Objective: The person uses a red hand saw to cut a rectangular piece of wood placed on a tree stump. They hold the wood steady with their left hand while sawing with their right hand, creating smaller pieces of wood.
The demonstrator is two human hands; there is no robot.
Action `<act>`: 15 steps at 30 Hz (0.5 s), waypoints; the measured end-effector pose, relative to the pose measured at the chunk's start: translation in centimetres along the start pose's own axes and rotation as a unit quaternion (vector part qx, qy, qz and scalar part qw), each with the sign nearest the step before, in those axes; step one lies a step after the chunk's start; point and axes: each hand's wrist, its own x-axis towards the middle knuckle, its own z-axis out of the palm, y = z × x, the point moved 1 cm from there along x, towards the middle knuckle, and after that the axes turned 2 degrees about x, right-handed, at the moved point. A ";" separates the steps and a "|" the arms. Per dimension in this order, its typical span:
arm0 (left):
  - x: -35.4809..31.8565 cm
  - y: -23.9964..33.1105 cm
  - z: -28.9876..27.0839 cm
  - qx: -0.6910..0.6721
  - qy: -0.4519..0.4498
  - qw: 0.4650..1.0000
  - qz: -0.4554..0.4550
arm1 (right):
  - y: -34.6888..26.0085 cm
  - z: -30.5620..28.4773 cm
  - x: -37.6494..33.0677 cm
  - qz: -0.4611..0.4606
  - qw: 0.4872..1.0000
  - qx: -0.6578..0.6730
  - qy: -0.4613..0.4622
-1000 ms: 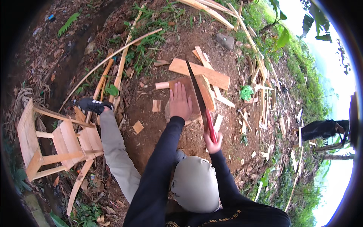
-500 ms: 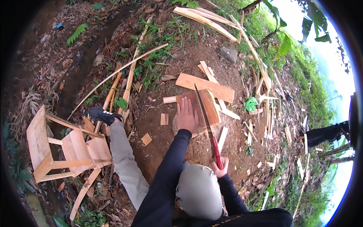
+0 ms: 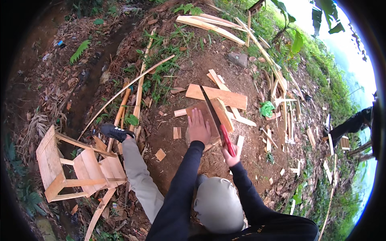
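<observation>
My left hand (image 3: pixel 199 127) lies flat with its fingers stretched out on a brown wooden board (image 3: pixel 206 110), pressing down from above. My right hand (image 3: pixel 232 156) is closed round the red handle of a handsaw (image 3: pixel 226 138). The dark blade runs away from me across the board, to the right of my left fingers. Right of the blade is a lighter, tilted part of wood (image 3: pixel 222 113); I cannot tell whether it is still joined to the board. A light plank (image 3: pixel 237 100) lies just beyond. What supports the board is mostly hidden beneath it.
At the left stands a small wooden chair-like frame (image 3: pixel 89 165) beside my outstretched leg (image 3: pixel 138 172). Small offcuts (image 3: pixel 160 154) lie on the soil. A green plastic bag (image 3: pixel 266 109) and several wood strips (image 3: pixel 287 116) are to the right. A grey stone (image 3: pixel 238 60) sits farther off.
My right hand has pushed the saw forward and away from me, so the handle is now close to the board. The wood right of the blade has tilted. My left hand stays on the board.
</observation>
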 end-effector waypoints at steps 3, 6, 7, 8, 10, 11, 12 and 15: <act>-0.9 -3.4 -0.7 0.024 -0.018 0.999 -0.016 | -4.3 0.3 -3.0 0.116 0.988 0.056 -0.084; 0.5 -2.5 -1.1 0.028 -0.010 0.999 -0.012 | -4.0 -3.7 -6.8 -0.049 0.994 0.019 -0.100; 1.1 -1.8 -1.0 0.034 -0.007 0.999 -0.006 | -2.6 -3.4 -5.8 0.020 0.996 0.043 -0.070; 0.0 -2.1 -0.5 0.047 -0.019 0.999 -0.005 | -2.2 -1.7 -5.0 0.067 0.995 0.053 -0.050; -0.7 -1.6 0.0 0.030 -0.008 1.000 -0.004 | -1.7 0.2 -1.3 0.089 0.994 0.047 -0.050; -0.3 -1.3 0.0 0.024 -0.003 1.000 -0.003 | -2.0 0.3 0.2 0.092 0.993 0.045 -0.064; -0.5 -1.2 0.0 0.020 0.000 1.000 -0.001 | -2.2 0.3 0.8 0.072 0.993 0.032 -0.087; -0.2 -2.5 -1.0 0.016 0.002 1.000 -0.008 | -3.3 -2.0 -5.4 0.113 0.989 0.032 -0.087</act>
